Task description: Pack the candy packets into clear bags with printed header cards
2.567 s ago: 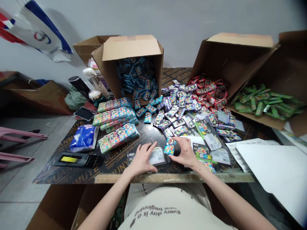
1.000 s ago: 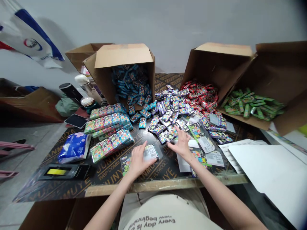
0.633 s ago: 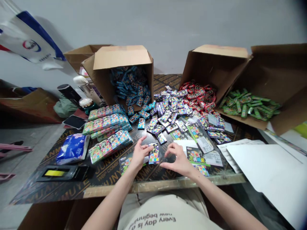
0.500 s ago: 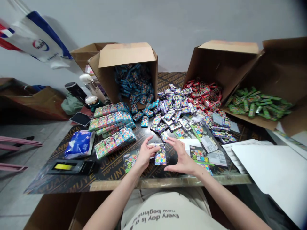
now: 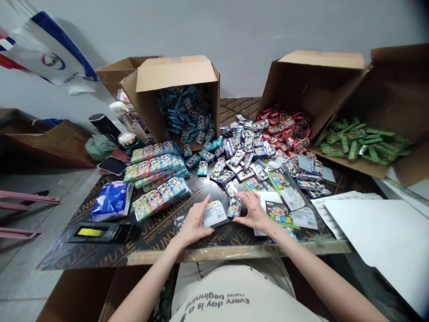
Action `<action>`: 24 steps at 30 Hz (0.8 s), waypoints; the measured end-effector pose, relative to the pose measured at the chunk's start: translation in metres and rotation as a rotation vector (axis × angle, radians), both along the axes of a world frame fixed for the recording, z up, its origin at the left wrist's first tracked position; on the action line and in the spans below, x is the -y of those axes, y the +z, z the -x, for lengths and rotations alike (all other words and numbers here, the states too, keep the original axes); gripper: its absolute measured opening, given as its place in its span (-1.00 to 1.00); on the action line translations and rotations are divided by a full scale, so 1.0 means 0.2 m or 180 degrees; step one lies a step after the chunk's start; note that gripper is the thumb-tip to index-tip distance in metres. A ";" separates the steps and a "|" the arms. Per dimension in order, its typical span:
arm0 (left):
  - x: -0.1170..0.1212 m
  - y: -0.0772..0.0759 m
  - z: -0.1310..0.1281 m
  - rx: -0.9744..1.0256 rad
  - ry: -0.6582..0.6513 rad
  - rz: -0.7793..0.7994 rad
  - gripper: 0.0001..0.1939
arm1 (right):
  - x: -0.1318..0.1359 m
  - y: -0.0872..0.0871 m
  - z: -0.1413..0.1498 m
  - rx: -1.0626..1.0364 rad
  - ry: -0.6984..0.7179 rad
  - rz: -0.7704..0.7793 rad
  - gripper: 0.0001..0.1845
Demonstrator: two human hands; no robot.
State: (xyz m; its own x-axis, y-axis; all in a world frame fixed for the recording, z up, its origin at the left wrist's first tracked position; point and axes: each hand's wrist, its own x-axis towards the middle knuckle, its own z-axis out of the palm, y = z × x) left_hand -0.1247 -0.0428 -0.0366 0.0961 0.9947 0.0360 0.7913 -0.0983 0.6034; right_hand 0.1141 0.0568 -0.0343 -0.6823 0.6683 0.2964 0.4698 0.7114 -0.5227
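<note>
My right hand [image 5: 254,211] has its thumb and fingertips around a small purple candy box [image 5: 233,207] with coloured round prints. Beside it, my left hand [image 5: 195,223] is open, thumb and fingers apart. The left hand lies over a dark printed card [image 5: 217,213] with a pale label; part of the card is hidden under that hand. Just beyond the right fingertips, a heap of similar purple boxes [image 5: 248,144] spreads over the table.
Cardboard cartons hold blue boxes [image 5: 189,118], red boxes [image 5: 284,127] and green boxes [image 5: 365,141]. Wrapped multicolour packs [image 5: 162,197] are stacked at left, near a blue tissue pack [image 5: 112,201], a phone [image 5: 114,166] and a black tape holder [image 5: 98,232]. White sheets [image 5: 375,228] lie at right.
The left hand has let go of a purple candy box and moved left and slightly down, uncovering the card's label. The right hand has closed around a purple box.
</note>
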 end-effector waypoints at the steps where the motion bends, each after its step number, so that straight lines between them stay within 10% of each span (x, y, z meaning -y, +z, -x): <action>1: 0.00 0.01 -0.01 0.0110 -0.0020 -0.0024 0.06 | 0.00 0.01 0.01 -0.0019 0.0209 0.0143 -0.22; 4: 0.01 0.06 -0.02 0.0395 -0.0150 -0.0005 0.04 | 0.01 0.04 0.01 -0.0157 0.0674 0.0516 -0.13; 8: -0.01 0.10 -0.03 0.0602 0.0054 -0.0050 0.02 | 0.03 0.08 0.01 -0.0433 0.0166 0.0388 0.02; 14: -0.07 0.08 -0.08 0.0618 0.0267 -0.0102 0.02 | 0.03 0.10 0.01 -0.0309 0.0467 0.0537 -0.29; 20: -0.08 -0.08 -0.12 -0.0069 0.0081 -0.0153 -0.10 | -0.62 0.13 -0.24 0.0363 -0.2290 -0.0171 -0.50; 24: -0.07 -0.16 -0.13 -0.0409 0.0026 -0.0125 -0.20 | -1.05 0.17 -0.46 0.1086 -0.2786 0.0219 -0.56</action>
State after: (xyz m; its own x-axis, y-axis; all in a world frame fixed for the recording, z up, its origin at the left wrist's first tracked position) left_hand -0.0984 -0.0284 -0.0689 0.0944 0.9936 0.0627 0.8628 -0.1131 0.4927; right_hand 0.2070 0.2670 0.0002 0.0281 0.9931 0.1139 0.9582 0.0057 -0.2860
